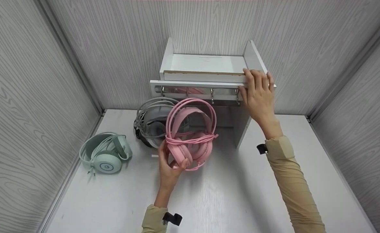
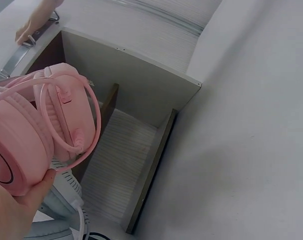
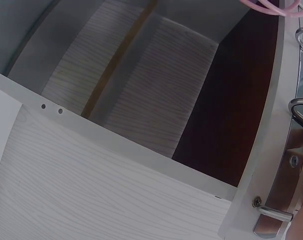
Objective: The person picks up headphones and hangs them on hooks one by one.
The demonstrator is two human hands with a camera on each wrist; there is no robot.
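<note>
My left hand (image 1: 170,170) grips a pair of pink headphones (image 1: 206,147) by one ear cup, in front of the white shelf (image 1: 203,77). Their pink cable is wound around the ear cups and the headband, which points up toward a row of metal hooks (image 1: 212,96) on the shelf's front rail. In the left wrist view, the thumb presses the lower edge of the pink cup (image 2: 21,150). My right hand (image 1: 259,97) holds the shelf's right front edge, fingers over the top and thumb near the rightmost hook. In the right wrist view, only part of that hand shows beside the hooks (image 3: 301,107).
Grey headphones (image 1: 154,123) with a coiled cable sit behind the pink pair, by the shelf's left side. Green headphones (image 1: 107,153) lie on the white table (image 1: 128,200) at left. Grained panels (image 1: 18,97) enclose the table at the back and both sides.
</note>
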